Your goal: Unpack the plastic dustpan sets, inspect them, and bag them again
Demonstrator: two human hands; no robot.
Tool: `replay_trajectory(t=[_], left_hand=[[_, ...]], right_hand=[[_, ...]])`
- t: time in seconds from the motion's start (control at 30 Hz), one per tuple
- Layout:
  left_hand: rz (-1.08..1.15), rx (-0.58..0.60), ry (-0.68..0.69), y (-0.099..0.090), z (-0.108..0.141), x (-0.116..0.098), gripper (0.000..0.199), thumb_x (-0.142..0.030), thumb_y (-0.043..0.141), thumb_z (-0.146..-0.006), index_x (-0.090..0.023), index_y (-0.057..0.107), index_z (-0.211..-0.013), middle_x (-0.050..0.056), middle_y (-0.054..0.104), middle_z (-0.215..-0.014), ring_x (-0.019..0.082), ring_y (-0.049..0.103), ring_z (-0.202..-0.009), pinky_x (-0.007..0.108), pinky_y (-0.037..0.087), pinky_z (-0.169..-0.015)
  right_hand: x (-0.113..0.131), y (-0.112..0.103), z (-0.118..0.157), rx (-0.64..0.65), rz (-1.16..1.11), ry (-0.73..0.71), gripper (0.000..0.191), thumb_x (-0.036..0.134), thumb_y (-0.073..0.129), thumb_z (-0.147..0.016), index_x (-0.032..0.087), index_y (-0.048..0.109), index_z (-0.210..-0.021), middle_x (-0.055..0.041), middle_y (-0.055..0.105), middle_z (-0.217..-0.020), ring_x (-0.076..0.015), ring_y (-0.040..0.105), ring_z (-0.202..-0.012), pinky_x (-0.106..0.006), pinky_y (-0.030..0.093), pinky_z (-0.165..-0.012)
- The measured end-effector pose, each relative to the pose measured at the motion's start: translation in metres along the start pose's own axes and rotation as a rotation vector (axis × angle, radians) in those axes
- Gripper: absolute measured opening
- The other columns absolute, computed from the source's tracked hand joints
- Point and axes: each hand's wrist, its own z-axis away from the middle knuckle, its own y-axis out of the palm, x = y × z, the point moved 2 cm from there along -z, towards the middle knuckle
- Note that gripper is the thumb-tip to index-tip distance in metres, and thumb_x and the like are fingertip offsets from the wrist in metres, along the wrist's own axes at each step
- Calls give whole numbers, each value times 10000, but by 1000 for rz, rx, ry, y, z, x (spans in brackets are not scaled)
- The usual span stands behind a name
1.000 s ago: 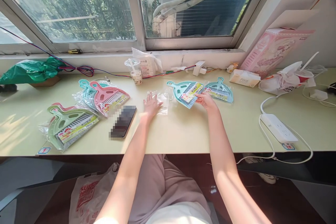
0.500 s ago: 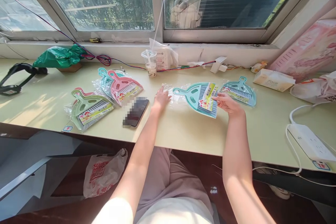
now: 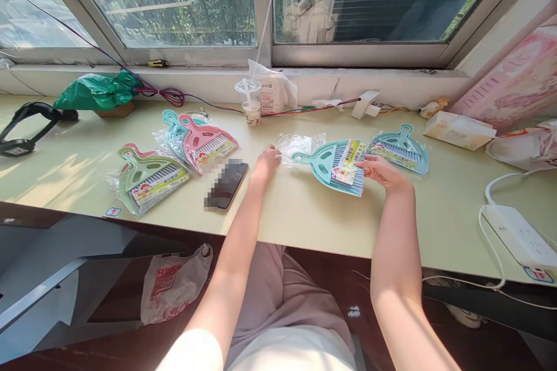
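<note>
My right hand [image 3: 383, 173] grips the brush side of a teal dustpan-and-brush set [image 3: 324, 166], near its printed card. The set is tilted, with its looped handle pointing left. My left hand [image 3: 267, 162] is closed at the left edge of a crumpled clear plastic bag [image 3: 301, 144], which lies behind the handle. To the right, another teal dustpan set [image 3: 398, 151] lies on the table. On the left are a pink dustpan set [image 3: 208, 142], a green dustpan set [image 3: 150, 178] and teal ones, wrapped in clear plastic.
A phone [image 3: 232, 184] lies left of my left forearm. A drink cup [image 3: 251, 105] stands by the window sill. At the right are a tissue box [image 3: 459, 129] and a power strip [image 3: 517, 232] with its cord. Headphones [image 3: 32, 127] and a green bag [image 3: 98, 91] sit at far left.
The clear bag now shows more plainly behind the dustpan's handle, and my left hand has closed at its edge. The held set and my right hand have shifted slightly right in view.
</note>
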Motion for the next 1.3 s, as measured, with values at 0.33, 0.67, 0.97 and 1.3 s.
replay_trajectory(t=[0.33, 0.67, 0.97, 1.3], left_hand=[[-253, -43, -19, 5, -2, -13, 193, -111, 542, -841, -118, 701, -731, 218, 621, -1081, 375, 518, -1139, 463, 463, -903], [-196, -76, -104, 11, -4, -12, 209, -200, 461, -932, -115, 652, -929, 175, 625, -856, 351, 624, -990, 443, 432, -898], [-274, -234, -105, 0, -4, -18, 309, -258, 325, -1001, -138, 608, -1037, 157, 632, -937, 250, 648, -897, 313, 452, -764], [-114, -399, 0, -7, -1, -20, 201, -223, 444, -964, -136, 599, -870, 139, 612, -887, 236, 625, -833, 288, 401, -695]], right_hand=[[-1, 5, 0, 24, 36, 31, 266, 207, 838, -577, 182, 697, -800, -62, 727, -805, -150, 648, -589, -287, 591, -583], [-9, -6, -11, -73, -54, -3, 209, 168, 780, -618, 217, 693, -801, -42, 733, -833, -141, 638, -566, -286, 593, -574], [-6, 10, -14, -22, -38, -34, 238, 201, 796, -656, 169, 689, -865, -49, 724, -752, -181, 692, -648, -339, 601, -704], [-12, 41, -35, -173, -209, -86, 140, 111, 667, -705, 147, 671, -840, -64, 747, -791, -177, 708, -665, -316, 599, -676]])
